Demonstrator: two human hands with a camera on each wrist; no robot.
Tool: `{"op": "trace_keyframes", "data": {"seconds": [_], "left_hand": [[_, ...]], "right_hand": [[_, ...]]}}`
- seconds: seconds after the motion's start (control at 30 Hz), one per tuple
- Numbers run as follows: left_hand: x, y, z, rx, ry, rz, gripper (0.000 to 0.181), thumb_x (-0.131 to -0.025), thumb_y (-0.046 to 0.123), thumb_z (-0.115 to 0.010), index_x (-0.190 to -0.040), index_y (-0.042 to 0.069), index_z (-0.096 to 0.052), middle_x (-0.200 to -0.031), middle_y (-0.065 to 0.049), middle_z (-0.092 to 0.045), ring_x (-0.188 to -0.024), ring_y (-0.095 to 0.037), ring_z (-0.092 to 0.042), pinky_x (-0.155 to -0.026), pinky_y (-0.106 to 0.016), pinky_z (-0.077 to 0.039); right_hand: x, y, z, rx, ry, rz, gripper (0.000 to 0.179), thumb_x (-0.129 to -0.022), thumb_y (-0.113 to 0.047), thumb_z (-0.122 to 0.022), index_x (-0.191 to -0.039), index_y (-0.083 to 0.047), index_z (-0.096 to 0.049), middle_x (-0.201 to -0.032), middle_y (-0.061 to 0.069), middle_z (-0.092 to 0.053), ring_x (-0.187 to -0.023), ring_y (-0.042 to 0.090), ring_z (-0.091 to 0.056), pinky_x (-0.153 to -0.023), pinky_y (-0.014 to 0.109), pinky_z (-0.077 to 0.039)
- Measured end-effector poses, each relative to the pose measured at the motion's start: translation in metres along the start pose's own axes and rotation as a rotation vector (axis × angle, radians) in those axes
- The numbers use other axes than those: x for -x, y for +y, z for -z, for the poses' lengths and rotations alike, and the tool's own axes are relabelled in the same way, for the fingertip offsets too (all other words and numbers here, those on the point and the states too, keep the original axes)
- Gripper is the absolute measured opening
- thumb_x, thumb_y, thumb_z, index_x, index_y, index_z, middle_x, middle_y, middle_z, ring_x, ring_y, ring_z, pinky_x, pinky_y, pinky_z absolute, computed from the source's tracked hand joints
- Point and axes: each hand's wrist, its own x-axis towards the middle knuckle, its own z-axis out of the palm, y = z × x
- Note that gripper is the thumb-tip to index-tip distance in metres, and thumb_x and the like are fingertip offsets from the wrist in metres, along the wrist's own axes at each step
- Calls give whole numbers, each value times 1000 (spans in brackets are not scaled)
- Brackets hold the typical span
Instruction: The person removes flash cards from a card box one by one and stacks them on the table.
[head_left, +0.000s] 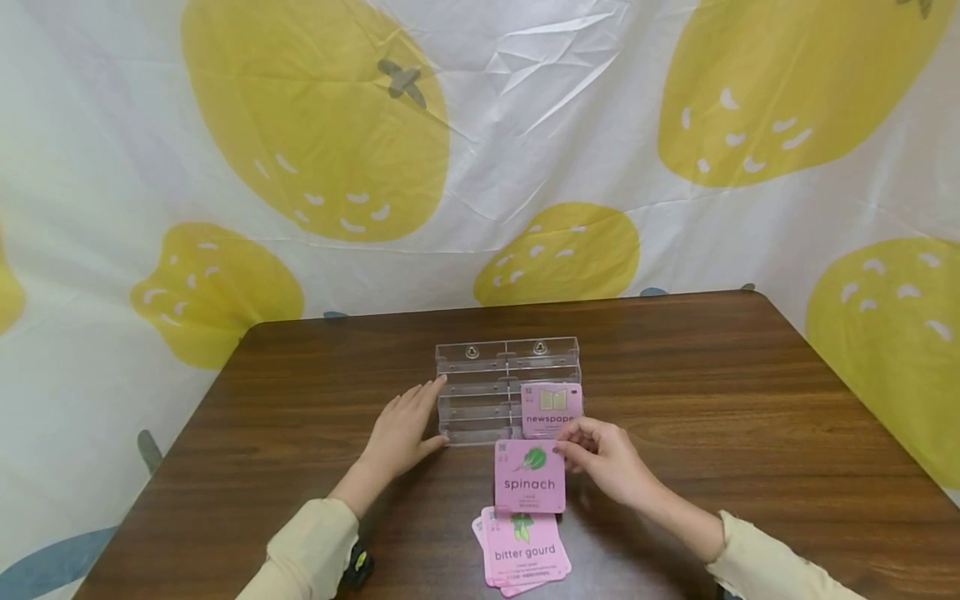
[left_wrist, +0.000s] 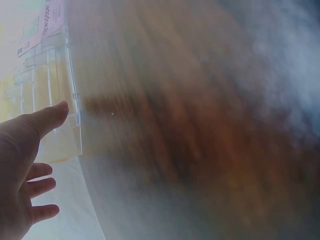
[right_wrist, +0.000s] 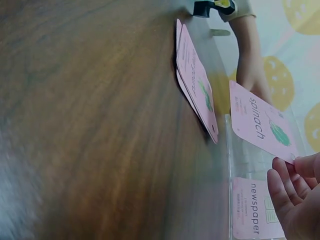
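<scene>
A pink "spinach" card (head_left: 529, 492) is pinched at its upper right corner between thumb and fingers of my right hand (head_left: 611, 462). It is up off the table, in front of a clear plastic tiered rack (head_left: 472, 387). My left hand (head_left: 401, 429) lies along the rack's left side, thumb (left_wrist: 52, 117) and a fingertip at its edge, the other fingers loosely extended. A pink "newspaper" card (head_left: 551, 400) stands in the rack's lower right slot, its corner partly behind my right fingers. Nearer the front lies a stack of pink cards (head_left: 525, 550), "bitter gourd" on top.
The brown wooden table (head_left: 712, 375) runs back to a white curtain (head_left: 517, 167) printed with yellow fruit. Beside my left sleeve (head_left: 311, 542) a small black object (head_left: 360, 565) shows.
</scene>
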Motion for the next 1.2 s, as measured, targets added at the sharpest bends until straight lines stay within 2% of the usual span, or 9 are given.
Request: {"op": "trace_keyframes", "data": {"seconds": [0.2, 0.53, 1.07, 1.2], "left_hand": [[0, 0, 1, 10, 11, -2, 88, -72, 35, -75, -142, 12, -27, -133, -18, -46, -121, -33, -44, -98, -50, -35], [1, 0, 1, 16, 1, 1, 88, -73, 35, -74, -143, 12, -26, -133, -18, -46, -122, -33, -43, -98, -50, -35], [0, 0, 1, 13, -3, -1, 88, -73, 36, -74, -143, 12, -26, -133, -18, -46, -122, -33, -43, -98, -50, -35], [0, 0, 0, 11, -9, 1, 88, -73, 36, -74, -143, 12, -25, -134, -17, -45, -122, -33, -43, -99, -50, -35]], "right_hand": [[1, 2, -4, -29, -19, -19, 6, -84, -1, -60, -86, 5, -60, -74, 12, -63, -58, 12, -59, -54, 29, -54], [5, 7, -9, -59, -84, -106, 11, -83, 0, -60, -87, 10, -61, -73, 14, -62, -56, 9, -57, -51, 27, -53], [11, 10, -21, -176, -185, -280, 13, -83, -1, -59, -89, 11, -58, -69, 5, -58, -55, 11, -55, -51, 23, -52], [13, 10, -22, -199, -205, -290, 15, -83, -1, -59, -90, 12, -58, -69, 5, -58, -56, 11, -56, -51, 24, -52]]}}
